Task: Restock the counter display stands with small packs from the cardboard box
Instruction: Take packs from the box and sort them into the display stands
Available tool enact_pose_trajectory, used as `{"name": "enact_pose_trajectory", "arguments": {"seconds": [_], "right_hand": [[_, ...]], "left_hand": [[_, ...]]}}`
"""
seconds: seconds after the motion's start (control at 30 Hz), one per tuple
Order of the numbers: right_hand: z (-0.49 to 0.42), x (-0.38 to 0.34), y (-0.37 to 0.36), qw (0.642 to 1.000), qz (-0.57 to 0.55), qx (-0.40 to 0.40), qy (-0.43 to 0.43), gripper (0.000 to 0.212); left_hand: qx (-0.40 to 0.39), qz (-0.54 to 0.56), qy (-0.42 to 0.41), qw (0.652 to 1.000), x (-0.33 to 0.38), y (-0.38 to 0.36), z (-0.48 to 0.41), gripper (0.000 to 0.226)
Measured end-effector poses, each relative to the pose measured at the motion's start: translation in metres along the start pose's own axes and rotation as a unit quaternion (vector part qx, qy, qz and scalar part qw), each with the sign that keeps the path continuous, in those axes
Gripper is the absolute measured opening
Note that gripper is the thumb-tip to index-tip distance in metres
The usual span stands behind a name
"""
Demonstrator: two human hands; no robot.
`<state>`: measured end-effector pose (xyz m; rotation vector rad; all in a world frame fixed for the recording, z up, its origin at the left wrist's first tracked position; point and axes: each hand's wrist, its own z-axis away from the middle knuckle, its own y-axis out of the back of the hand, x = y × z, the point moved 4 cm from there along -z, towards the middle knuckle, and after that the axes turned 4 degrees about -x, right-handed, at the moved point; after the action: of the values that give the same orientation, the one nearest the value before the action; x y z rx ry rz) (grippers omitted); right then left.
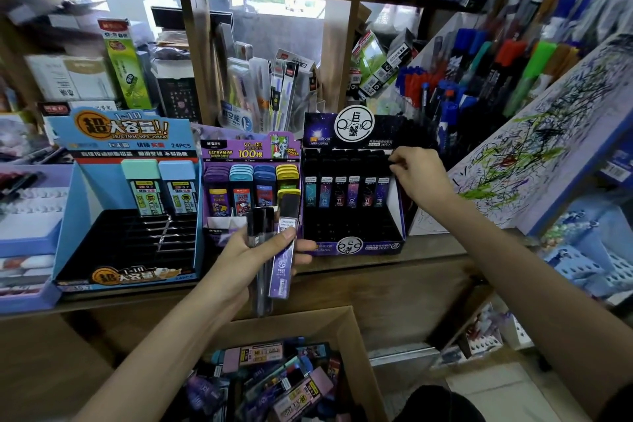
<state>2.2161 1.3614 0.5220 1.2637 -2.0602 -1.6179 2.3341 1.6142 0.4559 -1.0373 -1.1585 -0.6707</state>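
packs point(281, 265) clasped in left hand point(245, 259); right hand point(419, 178) at black stand point(352, 228) edge, grip unclear.

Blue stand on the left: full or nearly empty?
Nearly empty. The blue stand holds only two packs at its back; the black slots in front of them are bare.

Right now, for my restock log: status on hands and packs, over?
Left hand grips several slim packs. Right hand at back row of black stand, grip unclear. Front slots empty. Nothing blocking.
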Motion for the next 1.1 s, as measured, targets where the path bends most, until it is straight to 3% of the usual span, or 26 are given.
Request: {"name": "enact_pose_trajectory", "arguments": {"seconds": [0.13,0.23,0.37,0.5,0.67,0.77,0.9,1.0,1.1], "right_hand": [[0.011,-0.014,0.009,0.999,0.022,0.021,0.035,0.023],[0.034,-0.042,0.013,0.993,-0.094,0.033,0.067,0.017],[0.071,-0.091,-0.009,0.919,-0.361,-0.155,0.040,0.007],[0.082,-0.115,-0.028,0.872,-0.444,-0.207,0.009,0.008],[0.082,-0.128,-0.034,0.881,-0.425,-0.205,0.023,0.015],[0.078,-0.128,-0.031,0.865,-0.458,-0.207,0.019,0.010],[0.057,-0.113,-0.013,0.855,-0.498,-0.147,-0.009,0.007],[0.035,-0.098,0.003,0.879,-0.471,-0.070,-0.001,0.010],[0.019,-0.086,0.003,0.923,-0.383,-0.032,0.021,0.013]], "left_hand": [[0.002,0.003,-0.006,1.000,0.003,-0.002,0.003,0.047],[0.000,-0.001,-0.013,1.000,0.007,-0.003,0.005,0.042],[0.002,-0.015,-0.017,1.000,0.008,-0.004,0.007,0.038],[0.005,-0.013,-0.019,1.000,0.007,-0.005,0.009,0.034],[0.009,-0.009,-0.018,1.000,0.006,0.005,0.010,0.033],[0.021,-0.019,-0.020,0.999,0.004,0.014,0.011,0.033],[0.064,-0.031,-0.011,0.997,0.002,0.036,0.010,0.029],[0.079,-0.051,-0.001,0.996,0.000,0.051,0.011,0.042],[0.072,-0.009,0.016,0.997,-0.004,0.060,0.009,0.033]]}}
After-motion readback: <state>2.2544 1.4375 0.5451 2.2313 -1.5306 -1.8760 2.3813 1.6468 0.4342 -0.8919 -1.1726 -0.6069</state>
